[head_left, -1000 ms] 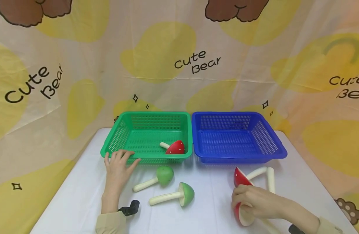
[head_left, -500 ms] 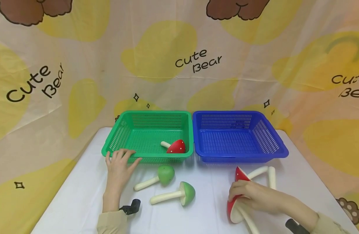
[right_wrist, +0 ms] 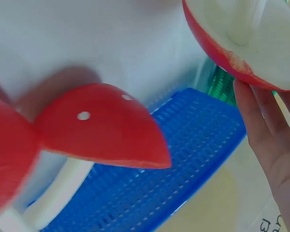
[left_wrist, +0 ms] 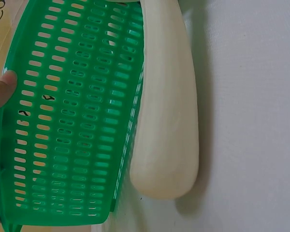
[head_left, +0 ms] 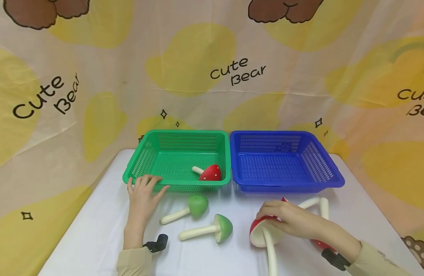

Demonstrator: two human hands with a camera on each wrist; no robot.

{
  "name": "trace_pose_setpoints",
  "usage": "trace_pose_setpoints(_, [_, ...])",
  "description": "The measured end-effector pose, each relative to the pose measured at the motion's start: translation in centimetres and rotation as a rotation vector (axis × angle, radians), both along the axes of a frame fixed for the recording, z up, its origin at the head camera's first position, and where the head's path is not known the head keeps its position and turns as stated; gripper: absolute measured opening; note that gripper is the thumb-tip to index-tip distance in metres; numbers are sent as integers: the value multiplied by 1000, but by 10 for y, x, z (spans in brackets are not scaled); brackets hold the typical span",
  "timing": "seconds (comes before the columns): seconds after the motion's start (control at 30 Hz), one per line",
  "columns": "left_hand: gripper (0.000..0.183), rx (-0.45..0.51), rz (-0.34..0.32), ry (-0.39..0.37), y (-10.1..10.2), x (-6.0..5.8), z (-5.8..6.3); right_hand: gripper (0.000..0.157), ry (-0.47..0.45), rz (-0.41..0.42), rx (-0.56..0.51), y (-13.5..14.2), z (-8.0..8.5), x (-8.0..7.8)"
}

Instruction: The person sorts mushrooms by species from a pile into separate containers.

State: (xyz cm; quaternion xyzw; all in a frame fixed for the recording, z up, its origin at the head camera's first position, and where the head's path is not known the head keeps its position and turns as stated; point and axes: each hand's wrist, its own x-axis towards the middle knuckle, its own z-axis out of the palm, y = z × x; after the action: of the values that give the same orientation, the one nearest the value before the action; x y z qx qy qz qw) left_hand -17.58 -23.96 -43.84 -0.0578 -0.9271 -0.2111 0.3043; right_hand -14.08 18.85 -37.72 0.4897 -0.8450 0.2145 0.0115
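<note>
My left hand (head_left: pixel 143 197) grips the front rim of the green basket (head_left: pixel 194 183), its thumb on the outer side. In the left wrist view a pale mushroom stem (left_wrist: pixel 166 121) lies beside the basket wall. My right hand (head_left: pixel 294 218) holds a red-capped toy mushroom (head_left: pixel 258 235) by the cap, its long white stem pointing toward me. The right wrist view shows fingers under the edge of this red cap (right_wrist: pixel 222 53). Two other red mushrooms (right_wrist: pixel 106 125) are nearby, partly hidden in the head view by the right hand and forearm.
A red mushroom (head_left: pixel 211 173) lies inside the green basket. The blue basket (head_left: pixel 288 188) stands right beside it. Two green-capped mushrooms (head_left: pixel 198 205) lie on the white table (head_left: pixel 194 260) in front of the green basket. A patterned cloth (head_left: pixel 184 57) hangs behind.
My right hand has moved left with the red mushroom, whose stem has swung toward me. Another red cap now shows below the right forearm. The left hand stays on the green rim.
</note>
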Motion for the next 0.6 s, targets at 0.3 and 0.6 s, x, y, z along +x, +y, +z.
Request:
trace_pose_setpoints(0.3, [35,-3,3,0,1,-1,0,23,-30,-67,24,-19,10,-7])
trace_pose_setpoints(0.6, [36,-2,6,-1,1,0,0,21,24,-163,27,-41,29,-20])
